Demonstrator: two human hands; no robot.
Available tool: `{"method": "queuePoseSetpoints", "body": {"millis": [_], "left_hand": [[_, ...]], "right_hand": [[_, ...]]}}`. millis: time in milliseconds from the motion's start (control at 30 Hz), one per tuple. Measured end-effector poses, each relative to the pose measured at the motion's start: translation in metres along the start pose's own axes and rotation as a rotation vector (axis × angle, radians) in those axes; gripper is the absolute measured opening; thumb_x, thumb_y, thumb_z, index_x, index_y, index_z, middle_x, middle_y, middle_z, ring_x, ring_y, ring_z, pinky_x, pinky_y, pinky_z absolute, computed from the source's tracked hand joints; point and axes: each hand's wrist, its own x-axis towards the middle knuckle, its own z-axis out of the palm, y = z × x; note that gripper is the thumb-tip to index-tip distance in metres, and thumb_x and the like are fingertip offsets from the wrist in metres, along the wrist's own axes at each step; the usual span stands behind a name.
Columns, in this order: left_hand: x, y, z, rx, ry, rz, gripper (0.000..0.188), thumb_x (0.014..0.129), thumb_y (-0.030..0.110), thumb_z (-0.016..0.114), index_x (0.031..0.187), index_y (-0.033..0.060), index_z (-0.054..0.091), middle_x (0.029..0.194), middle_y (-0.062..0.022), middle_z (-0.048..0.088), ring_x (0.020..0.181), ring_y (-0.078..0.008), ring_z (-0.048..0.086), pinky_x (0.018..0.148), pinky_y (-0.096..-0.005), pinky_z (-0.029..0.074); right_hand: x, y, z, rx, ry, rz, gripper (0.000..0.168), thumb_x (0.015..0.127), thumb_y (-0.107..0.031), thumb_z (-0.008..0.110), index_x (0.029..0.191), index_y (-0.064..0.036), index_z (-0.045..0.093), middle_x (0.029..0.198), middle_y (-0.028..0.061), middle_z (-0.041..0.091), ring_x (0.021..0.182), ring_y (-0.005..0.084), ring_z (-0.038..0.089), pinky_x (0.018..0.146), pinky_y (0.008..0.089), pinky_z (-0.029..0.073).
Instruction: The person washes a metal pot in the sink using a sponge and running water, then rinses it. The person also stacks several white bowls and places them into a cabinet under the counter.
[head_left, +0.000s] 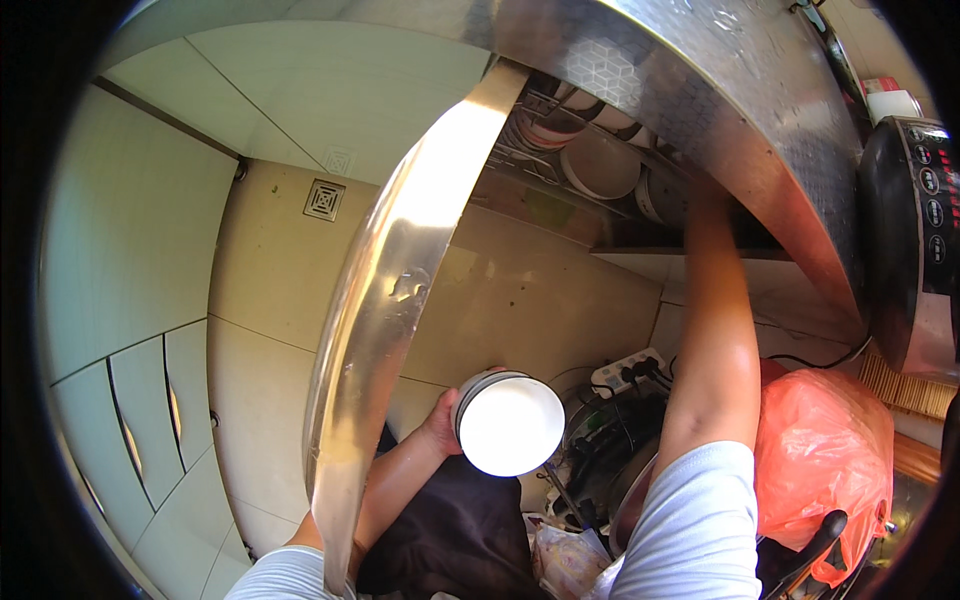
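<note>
My left hand (444, 424) grips a small stack of white bowls (511, 426) from its left side, above my dark-clothed lap. The top bowl's bright inside faces up, and dark bands show around the stack's outer wall. My right forearm (712, 322) reaches under the front edge of the metal countertop (795, 172) into an open cabinet; the hand itself is out of view there. Close to that wrist lie a bowl on its side (660, 195) and a larger round bowl (600, 165). Stacked dishes (544, 131) sit further left by a wire rack (525, 161).
An open cabinet door with a shiny metal edge (401, 289) juts out between my left arm and the cabinet. On the right are a red plastic bag (825, 450), a power strip (626, 371) with plugged cords, and a black appliance (900, 247). A floor drain (325, 199) lies left.
</note>
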Motion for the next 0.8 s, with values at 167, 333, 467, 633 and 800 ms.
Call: {"method": "queuePoseSetpoints", "body": {"millis": [167, 333, 467, 633, 800], "left_hand": [[0.004, 0.005, 0.003, 0.007, 0.035, -0.004, 0.090, 0.061, 0.059, 0.063, 0.130, 0.0113, 0.031, 0.127, -0.0104, 0.042, 0.113, -0.0268, 0.044, 0.093, -0.0419, 0.037], [0.010, 0.015, -0.001, 0.054, 0.060, 0.021, 0.090, 0.059, 0.062, 0.062, 0.127, 0.0085, 0.037, 0.123, -0.0109, 0.046, 0.112, -0.0254, 0.045, 0.094, -0.0416, 0.037], [0.017, 0.011, -0.002, 0.055, 0.138, 0.007, 0.089, 0.060, 0.062, 0.061, 0.127, 0.0079, 0.037, 0.123, -0.0118, 0.046, 0.112, -0.0260, 0.045, 0.094, -0.0418, 0.036], [0.022, 0.013, -0.003, 0.063, 0.153, 0.077, 0.090, 0.062, 0.064, 0.058, 0.128, 0.0089, 0.034, 0.125, -0.0112, 0.044, 0.114, -0.0279, 0.043, 0.095, -0.0441, 0.034], [0.021, 0.010, -0.002, 0.105, 0.135, 0.000, 0.096, 0.057, 0.070, 0.056, 0.131, 0.0129, 0.031, 0.129, -0.0129, 0.039, 0.116, -0.0341, 0.040, 0.093, -0.0522, 0.034]], "right_hand": [[-0.066, 0.000, -0.017, -0.186, -0.143, -0.444, 0.035, 0.083, -0.032, 0.054, 0.107, -0.007, 0.053, 0.098, 0.0070, 0.056, 0.086, 0.0126, 0.052, 0.072, 0.0258, 0.042], [-0.219, -0.049, -0.048, -0.237, -1.460, 0.373, 0.070, 0.074, -0.036, 0.063, 0.130, -0.009, 0.032, 0.114, 0.0149, 0.051, 0.107, 0.0278, 0.048, 0.090, 0.0351, 0.037], [-0.247, -0.029, -0.055, -0.365, -1.452, 0.343, 0.055, 0.079, -0.018, 0.051, 0.129, -0.007, 0.034, 0.115, 0.0163, 0.051, 0.104, 0.0254, 0.050, 0.088, 0.0333, 0.038], [-0.220, -0.052, -0.067, -0.240, -1.335, 0.395, 0.045, 0.078, -0.007, 0.045, 0.123, -0.002, 0.041, 0.110, 0.0156, 0.054, 0.100, 0.0224, 0.052, 0.087, 0.0311, 0.039], [-0.163, -0.013, -0.097, 0.127, -0.380, 0.650, 0.048, 0.073, -0.004, 0.048, 0.120, 0.002, 0.037, 0.112, 0.0140, 0.050, 0.098, 0.0232, 0.052, 0.086, 0.0320, 0.040]]}}
